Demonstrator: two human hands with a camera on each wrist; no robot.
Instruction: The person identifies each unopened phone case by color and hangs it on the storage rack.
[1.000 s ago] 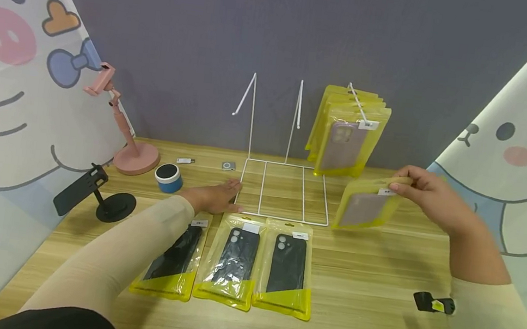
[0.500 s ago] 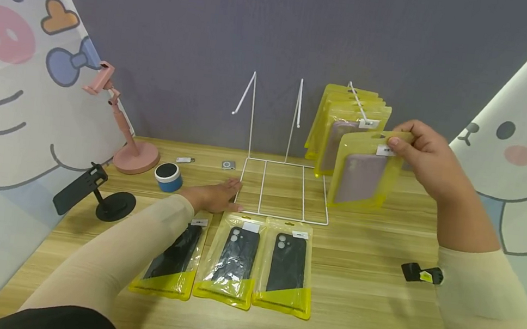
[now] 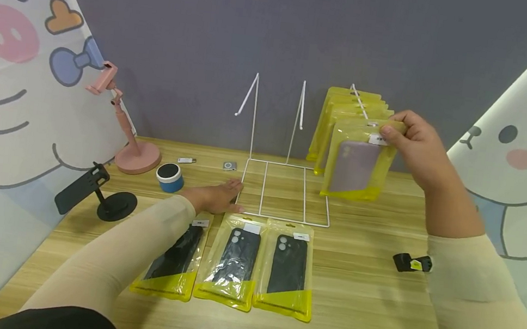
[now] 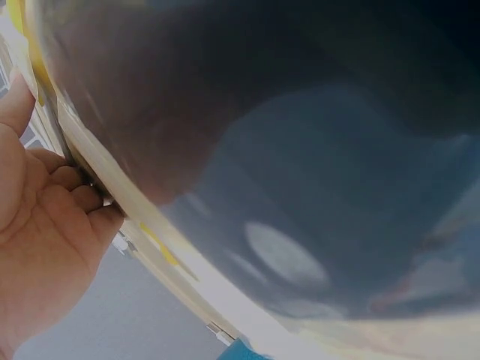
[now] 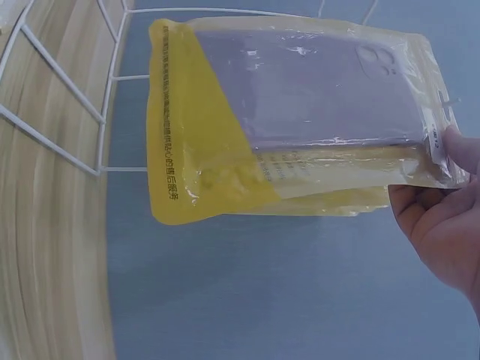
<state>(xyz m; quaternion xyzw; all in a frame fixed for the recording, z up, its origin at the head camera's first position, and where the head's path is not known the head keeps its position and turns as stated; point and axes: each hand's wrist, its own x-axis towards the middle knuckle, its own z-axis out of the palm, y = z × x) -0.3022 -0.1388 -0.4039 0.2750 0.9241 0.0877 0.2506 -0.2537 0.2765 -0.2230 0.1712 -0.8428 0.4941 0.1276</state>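
Observation:
My right hand (image 3: 396,131) pinches the top of a yellow packet (image 3: 357,168) with a lilac phone case inside. It holds the packet upright just in front of several like packets (image 3: 345,100) hanging on the right hook of a white wire rack (image 3: 285,189). In the right wrist view the packet (image 5: 300,112) hangs from my thumb (image 5: 459,148), with the rack's wires (image 5: 67,112) behind it. My left hand (image 3: 220,192) rests flat on the table at the rack base's front left corner. Three yellow packets with black cases (image 3: 237,260) lie in a row in front of the rack.
A pink phone stand (image 3: 131,154), a black phone stand (image 3: 106,203) and a blue round speaker (image 3: 169,176) stand at the left. Two small gadgets (image 3: 229,166) lie behind the left hand. A black clip with a yellow tag (image 3: 411,263) lies at the right. Cartoon curtains flank the table.
My right hand has lifted the lilac-case packet from near the table up and left, to the front of the hanging packets. The left hand has not moved.

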